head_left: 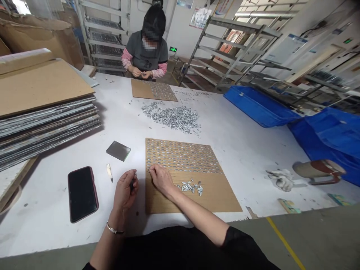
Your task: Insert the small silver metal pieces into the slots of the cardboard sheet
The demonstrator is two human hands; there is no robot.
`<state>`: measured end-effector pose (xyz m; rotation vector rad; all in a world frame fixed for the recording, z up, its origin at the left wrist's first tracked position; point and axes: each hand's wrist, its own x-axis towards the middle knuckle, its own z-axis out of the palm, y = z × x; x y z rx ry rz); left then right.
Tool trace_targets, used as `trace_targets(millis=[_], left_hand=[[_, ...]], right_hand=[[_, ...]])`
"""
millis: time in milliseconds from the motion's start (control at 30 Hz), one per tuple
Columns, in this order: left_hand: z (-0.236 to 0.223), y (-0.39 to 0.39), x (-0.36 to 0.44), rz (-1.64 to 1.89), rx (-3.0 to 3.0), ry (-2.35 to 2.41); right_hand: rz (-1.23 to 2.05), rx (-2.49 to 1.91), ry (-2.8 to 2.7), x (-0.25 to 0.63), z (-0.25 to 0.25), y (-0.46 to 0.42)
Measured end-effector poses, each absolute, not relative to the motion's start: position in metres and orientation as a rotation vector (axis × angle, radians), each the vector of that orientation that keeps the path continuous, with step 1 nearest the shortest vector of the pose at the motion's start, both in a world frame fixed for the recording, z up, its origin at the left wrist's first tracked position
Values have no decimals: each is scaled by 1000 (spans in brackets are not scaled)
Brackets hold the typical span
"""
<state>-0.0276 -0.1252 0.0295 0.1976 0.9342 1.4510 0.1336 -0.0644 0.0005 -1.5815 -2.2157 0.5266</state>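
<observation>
A brown cardboard sheet (194, 200) lies before me, its far half covered with rows of small pointed silvery pieces (182, 153). My right hand (161, 179) rests on the sheet's left side, at the near end of the rows. Its thumb and fingers are pinched together, and whatever is between them is hidden. Just off the sheet's left edge, my left hand (125, 189) is raised with curled fingers around something small and dark that I cannot make out. Loose silvery pieces (192, 186) lie scattered on the bare half, right of my right hand.
Beyond the sheet is a large heap of silvery pieces (177, 117). A co-worker (149, 48) handles small pieces behind another sheet (140, 90). Leftward are a phone (82, 194), a small blade (109, 171), a dark block (118, 150) and stacked boards (47, 90). Rightward are blue bins (258, 107) and a mug (317, 170).
</observation>
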Motion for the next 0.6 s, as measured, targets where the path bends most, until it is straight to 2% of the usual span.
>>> trace_targets(millis=[300,600], left_hand=[[27,-123,-26,1431,198,942],[30,-122,-27,1432,188,968]], right_hand=[[468,-1715,-2285,124,12,-65],[471,-1605,-2338,130,14,-59]])
